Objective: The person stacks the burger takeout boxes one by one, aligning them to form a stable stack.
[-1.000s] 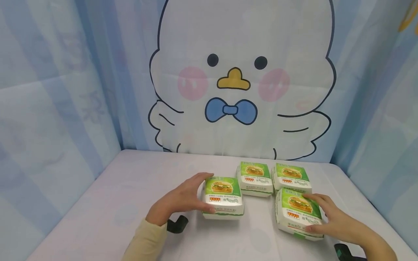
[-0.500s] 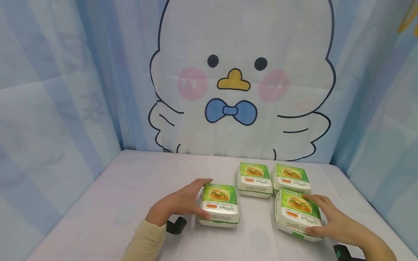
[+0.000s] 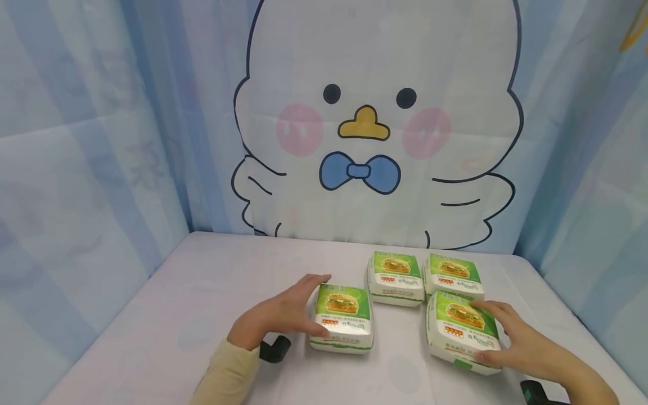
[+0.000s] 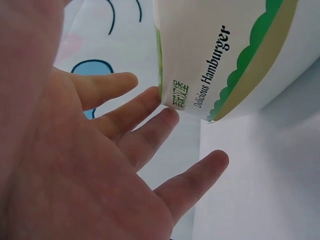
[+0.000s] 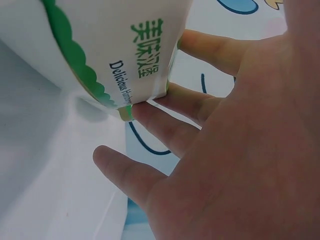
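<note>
My left hand holds a green-and-white hamburger box by its left side, thumb at the near corner and index finger at the far one. In the left wrist view, several fingertips meet the corner of that box, and the little finger stands apart from it. Over on the right, my right hand grips a second hamburger box between thumb and fingers. That box is turned at a slight angle. The right wrist view shows fingertips against its printed side, with the little finger spread away.
Two more hamburger boxes, one in the middle and one to its right, stand side by side farther back on the white table. The right-hand box sits close in front of the back right one. Cartoon-printed cloth encloses the table.
The left hand's box has come toward me and slightly left, opening a gap from the back middle box. It has barely moved in the last half second. The right hand and its box stay put.
</note>
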{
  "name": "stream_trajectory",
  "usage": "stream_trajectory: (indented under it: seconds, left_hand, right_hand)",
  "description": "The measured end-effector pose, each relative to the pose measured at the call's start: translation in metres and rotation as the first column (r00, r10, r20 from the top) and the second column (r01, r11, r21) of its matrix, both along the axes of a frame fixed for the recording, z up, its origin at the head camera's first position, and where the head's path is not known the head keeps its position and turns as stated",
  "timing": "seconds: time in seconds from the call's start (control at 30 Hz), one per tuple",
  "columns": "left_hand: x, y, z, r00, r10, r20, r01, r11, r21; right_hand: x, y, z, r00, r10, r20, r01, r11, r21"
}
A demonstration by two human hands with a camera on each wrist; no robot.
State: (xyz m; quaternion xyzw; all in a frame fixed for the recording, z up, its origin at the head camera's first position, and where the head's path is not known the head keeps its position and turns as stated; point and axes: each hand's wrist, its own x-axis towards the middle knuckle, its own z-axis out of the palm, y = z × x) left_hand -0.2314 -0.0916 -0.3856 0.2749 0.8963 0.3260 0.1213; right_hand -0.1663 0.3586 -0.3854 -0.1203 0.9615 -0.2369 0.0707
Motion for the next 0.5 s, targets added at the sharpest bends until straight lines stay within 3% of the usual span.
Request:
stream_trajectory:
  seconds: [0.2, 0.5]
  left_hand:
    - [-0.002, 0.002, -0.001, 1.000, -0.019, -0.018, 0.019, 1.000, 0.005]
    - [-0.002, 0.001, 0.001, 1.000, -0.001, -0.008, 0.001, 1.000, -0.012]
  right_hand:
    - [0.002, -0.001, 0.004, 1.000, -0.009, -0.004, 0.009, 1.000, 0.013]
    - [0.000, -0.012, 0.014, 0.999, -0.009, -0.045, 0.009, 1.000, -0.003]
